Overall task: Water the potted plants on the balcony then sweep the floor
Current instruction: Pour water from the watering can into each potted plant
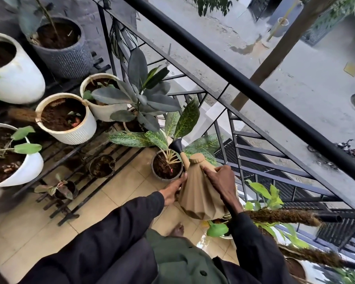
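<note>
Sleeves [103,238] fill the foreground. Both hands grip the can [199,193]: right hand [219,181] wrapped over its top, left hand [173,191] bracing its side. Can's long axis runs away from the body, rose [177,144] poised above the pot [166,168] directly ahead. Right hand hides the handle; no water stream discernible.
</note>
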